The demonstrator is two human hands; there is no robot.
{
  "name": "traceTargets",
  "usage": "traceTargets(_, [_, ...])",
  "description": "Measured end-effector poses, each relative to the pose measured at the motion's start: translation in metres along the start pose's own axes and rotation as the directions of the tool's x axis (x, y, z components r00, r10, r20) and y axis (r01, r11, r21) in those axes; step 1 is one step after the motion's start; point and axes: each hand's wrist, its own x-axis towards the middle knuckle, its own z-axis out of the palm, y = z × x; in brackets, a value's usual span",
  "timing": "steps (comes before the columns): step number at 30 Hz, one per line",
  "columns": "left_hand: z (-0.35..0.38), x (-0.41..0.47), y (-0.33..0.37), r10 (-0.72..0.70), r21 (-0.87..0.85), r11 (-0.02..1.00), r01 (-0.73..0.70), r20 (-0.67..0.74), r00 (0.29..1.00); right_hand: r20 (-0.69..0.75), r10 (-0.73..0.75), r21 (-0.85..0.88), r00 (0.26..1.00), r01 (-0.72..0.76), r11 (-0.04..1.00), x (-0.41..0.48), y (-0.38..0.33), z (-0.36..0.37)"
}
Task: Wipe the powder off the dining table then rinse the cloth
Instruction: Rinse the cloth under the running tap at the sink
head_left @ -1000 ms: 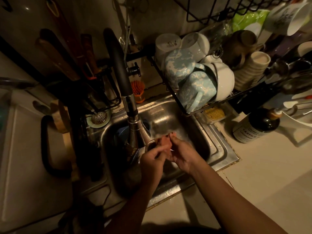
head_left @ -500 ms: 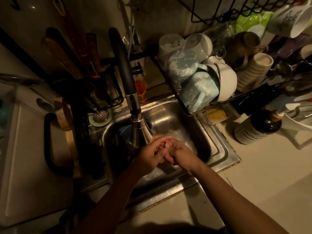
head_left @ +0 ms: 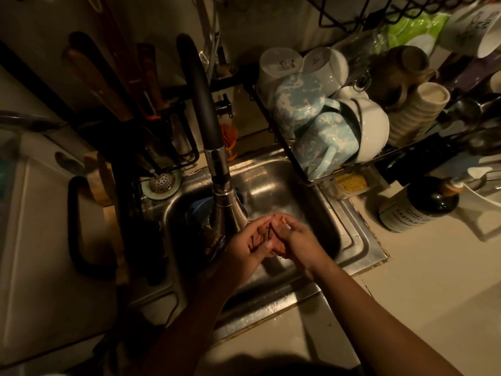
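Both my hands are together over the steel sink (head_left: 273, 180), just right of the tap's spray head (head_left: 225, 204). A small reddish-pink cloth (head_left: 276, 244) is bunched between them. My left hand (head_left: 248, 244) curls round its left side and my right hand (head_left: 298, 240) grips its right side. Most of the cloth is hidden by my fingers. The light is too dim to see running water clearly.
A black dish rack (head_left: 344, 169) with mugs and bowls overhangs the sink's right rim. A dark soap bottle (head_left: 417, 207) stands on the pale counter (head_left: 433, 280) to the right. Knives and utensils (head_left: 122, 85) hang behind the tap, and a strainer plug (head_left: 161, 182) lies at the left rim.
My hands have stayed at the tap and kept working the cloth between them; the left hand has turned, its fingers now wrapped over the cloth. The camera view has shifted slightly.
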Motion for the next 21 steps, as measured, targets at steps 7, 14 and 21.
traceTargets(7, [0.002, -0.006, -0.004, 0.192, 0.52, 0.838, -0.162, -0.004, 0.981, 0.157, 0.157, -0.135, 0.975, -0.137, 0.981, 0.005, -0.001, -0.006])
traceTargets(14, [-0.002, 0.001, 0.012, 0.218, 0.583, 0.798, -0.15, -0.047, 0.975, 0.149, 0.163, -0.473, 0.975, -0.075, 0.878, 0.003, -0.004, -0.011])
traceTargets(21, [0.017, 0.015, 0.013, -0.23, -0.009, 0.972, 0.237, -0.285, 0.931, 0.026, -0.064, -0.501, 0.998, 0.069, 0.863, 0.005, -0.001, 0.006])
